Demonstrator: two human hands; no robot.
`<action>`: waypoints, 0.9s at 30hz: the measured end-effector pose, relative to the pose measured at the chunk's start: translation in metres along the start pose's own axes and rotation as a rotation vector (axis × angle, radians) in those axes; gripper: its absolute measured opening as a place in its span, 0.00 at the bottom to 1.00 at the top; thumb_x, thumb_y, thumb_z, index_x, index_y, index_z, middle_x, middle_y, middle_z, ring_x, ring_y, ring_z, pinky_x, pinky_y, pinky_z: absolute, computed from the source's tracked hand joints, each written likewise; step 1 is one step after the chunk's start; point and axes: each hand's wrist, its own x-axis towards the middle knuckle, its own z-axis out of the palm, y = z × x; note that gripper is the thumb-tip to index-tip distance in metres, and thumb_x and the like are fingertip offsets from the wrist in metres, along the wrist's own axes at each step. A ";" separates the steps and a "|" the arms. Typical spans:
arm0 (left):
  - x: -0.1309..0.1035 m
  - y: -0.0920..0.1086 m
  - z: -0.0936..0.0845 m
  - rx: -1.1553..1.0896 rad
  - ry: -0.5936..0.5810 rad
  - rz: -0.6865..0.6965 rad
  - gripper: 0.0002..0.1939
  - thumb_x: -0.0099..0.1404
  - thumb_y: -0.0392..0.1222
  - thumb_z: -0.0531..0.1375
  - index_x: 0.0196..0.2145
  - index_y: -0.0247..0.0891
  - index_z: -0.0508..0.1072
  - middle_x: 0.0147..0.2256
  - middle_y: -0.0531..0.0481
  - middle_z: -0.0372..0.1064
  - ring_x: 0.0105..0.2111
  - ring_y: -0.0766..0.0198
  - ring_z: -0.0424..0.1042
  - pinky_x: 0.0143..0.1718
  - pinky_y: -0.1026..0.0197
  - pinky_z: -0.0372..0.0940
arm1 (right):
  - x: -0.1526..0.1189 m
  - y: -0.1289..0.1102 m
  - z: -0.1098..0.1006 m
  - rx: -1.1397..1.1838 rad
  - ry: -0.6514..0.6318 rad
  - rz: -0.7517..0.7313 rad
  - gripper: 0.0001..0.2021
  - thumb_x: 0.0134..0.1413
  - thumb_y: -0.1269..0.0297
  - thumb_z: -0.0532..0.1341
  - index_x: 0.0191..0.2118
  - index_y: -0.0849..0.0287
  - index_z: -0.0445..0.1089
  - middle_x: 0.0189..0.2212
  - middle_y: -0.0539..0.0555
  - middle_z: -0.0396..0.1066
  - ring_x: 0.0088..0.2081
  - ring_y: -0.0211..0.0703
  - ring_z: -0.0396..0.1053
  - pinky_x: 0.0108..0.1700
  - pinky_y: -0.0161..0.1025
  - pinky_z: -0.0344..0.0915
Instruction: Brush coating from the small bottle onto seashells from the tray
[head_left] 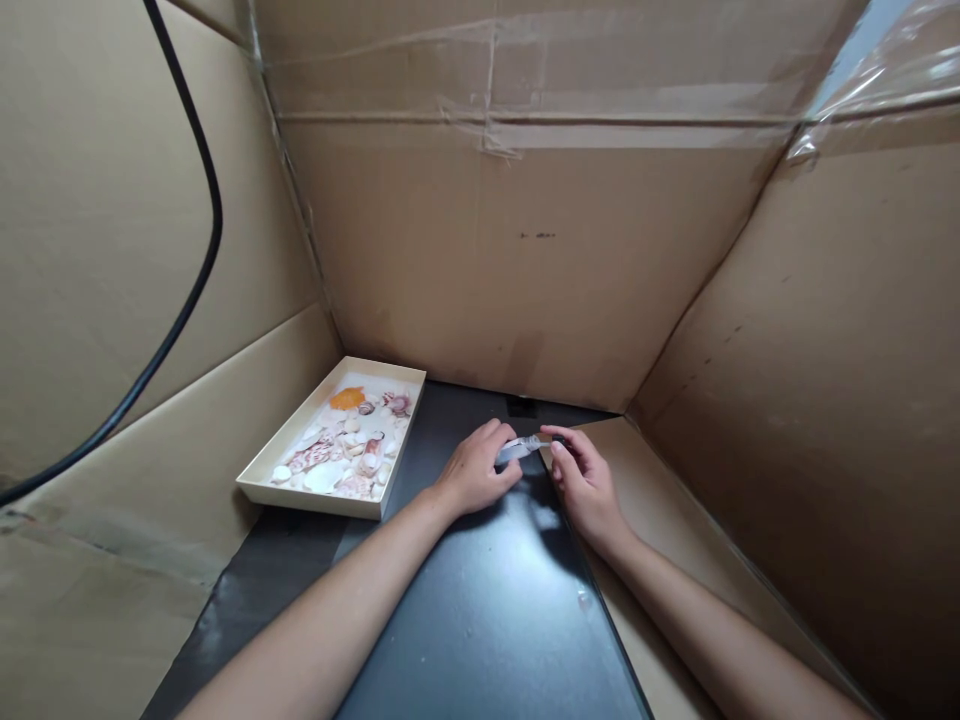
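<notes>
Near the middle of the view, my left hand (478, 468) is closed round a small clear bottle (517, 450), lying tilted with its narrow neck towards the right. My right hand (587, 482) is beside the neck, its thumb and index finger pinched on a small dark piece (557, 440), perhaps a cap. Whether the dark piece touches the neck is too small to tell. Both hands are just above the dark table (487, 610). Left of them stands a shallow cream tray (311, 500) holding several shells and an orange piece (347, 398).
Cardboard walls (465, 270) rise at the back and on both sides. A black cable (215, 215) hangs in front of the left wall. A cardboard sheet (660, 500) lies along the table's right side, under my right forearm.
</notes>
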 end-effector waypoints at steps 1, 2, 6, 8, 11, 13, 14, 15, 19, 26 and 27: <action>0.000 -0.001 0.000 -0.005 0.000 0.003 0.05 0.61 0.39 0.54 0.35 0.39 0.65 0.34 0.51 0.62 0.35 0.63 0.63 0.36 0.61 0.58 | 0.000 0.000 0.000 0.008 -0.008 0.011 0.15 0.60 0.56 0.56 0.47 0.55 0.72 0.31 0.53 0.67 0.29 0.41 0.65 0.29 0.37 0.63; 0.000 -0.001 0.000 -0.006 -0.003 0.008 0.05 0.61 0.40 0.54 0.35 0.39 0.66 0.34 0.51 0.61 0.34 0.63 0.63 0.36 0.61 0.58 | 0.000 -0.001 0.000 0.020 -0.018 0.025 0.16 0.60 0.56 0.56 0.49 0.54 0.72 0.32 0.53 0.67 0.29 0.41 0.65 0.28 0.37 0.63; 0.000 0.000 0.000 0.000 -0.024 0.027 0.05 0.61 0.40 0.54 0.34 0.38 0.66 0.33 0.51 0.61 0.32 0.64 0.62 0.34 0.62 0.57 | 0.000 -0.003 0.000 0.086 -0.038 0.060 0.18 0.60 0.58 0.56 0.54 0.54 0.68 0.35 0.53 0.66 0.28 0.38 0.64 0.27 0.36 0.61; -0.001 0.000 0.001 0.008 -0.025 0.038 0.05 0.61 0.40 0.54 0.34 0.38 0.66 0.33 0.52 0.60 0.31 0.65 0.62 0.33 0.62 0.57 | 0.000 -0.003 0.001 0.128 -0.035 0.073 0.17 0.60 0.58 0.56 0.53 0.55 0.66 0.34 0.52 0.67 0.28 0.38 0.63 0.27 0.35 0.61; -0.001 0.000 0.001 0.025 -0.016 0.052 0.05 0.61 0.39 0.53 0.34 0.38 0.67 0.32 0.52 0.60 0.31 0.65 0.62 0.33 0.62 0.57 | 0.000 -0.001 0.001 0.151 -0.039 0.093 0.14 0.60 0.57 0.57 0.49 0.56 0.66 0.32 0.51 0.68 0.27 0.37 0.63 0.27 0.35 0.60; -0.001 0.000 0.001 0.029 -0.009 0.057 0.04 0.60 0.39 0.54 0.34 0.38 0.67 0.32 0.52 0.60 0.31 0.65 0.62 0.33 0.62 0.57 | 0.000 -0.001 0.002 0.154 -0.043 0.107 0.13 0.59 0.56 0.58 0.46 0.56 0.66 0.32 0.51 0.68 0.27 0.37 0.63 0.27 0.35 0.60; -0.001 0.000 0.001 0.027 -0.007 0.058 0.04 0.60 0.39 0.54 0.34 0.38 0.66 0.32 0.52 0.60 0.31 0.64 0.62 0.33 0.62 0.57 | 0.000 -0.001 0.002 0.161 -0.040 0.112 0.13 0.59 0.55 0.58 0.45 0.56 0.66 0.32 0.51 0.68 0.27 0.37 0.63 0.27 0.35 0.60; -0.001 0.000 0.001 0.022 -0.008 0.060 0.04 0.60 0.39 0.53 0.34 0.38 0.66 0.32 0.52 0.61 0.32 0.64 0.62 0.34 0.62 0.57 | 0.000 -0.001 0.003 0.170 -0.035 0.116 0.13 0.59 0.54 0.59 0.44 0.56 0.66 0.32 0.51 0.68 0.27 0.37 0.63 0.27 0.34 0.59; -0.001 0.002 0.000 0.011 -0.019 0.065 0.04 0.61 0.39 0.53 0.34 0.38 0.66 0.32 0.51 0.61 0.31 0.64 0.62 0.34 0.62 0.56 | -0.001 -0.004 0.004 0.151 -0.061 0.115 0.12 0.57 0.54 0.61 0.41 0.57 0.68 0.30 0.51 0.69 0.29 0.38 0.65 0.29 0.35 0.61; 0.000 0.002 0.000 0.000 -0.025 0.042 0.04 0.60 0.39 0.53 0.33 0.39 0.66 0.32 0.51 0.61 0.32 0.64 0.62 0.33 0.62 0.56 | 0.000 -0.007 0.004 0.111 -0.046 0.124 0.14 0.56 0.54 0.60 0.43 0.57 0.69 0.30 0.52 0.69 0.29 0.40 0.65 0.27 0.36 0.60; 0.000 0.002 0.000 0.000 -0.026 0.040 0.04 0.60 0.39 0.53 0.33 0.39 0.66 0.32 0.51 0.62 0.32 0.64 0.62 0.34 0.62 0.56 | 0.000 -0.007 0.003 0.107 -0.050 0.124 0.15 0.57 0.54 0.59 0.45 0.57 0.69 0.29 0.52 0.69 0.28 0.40 0.65 0.27 0.36 0.60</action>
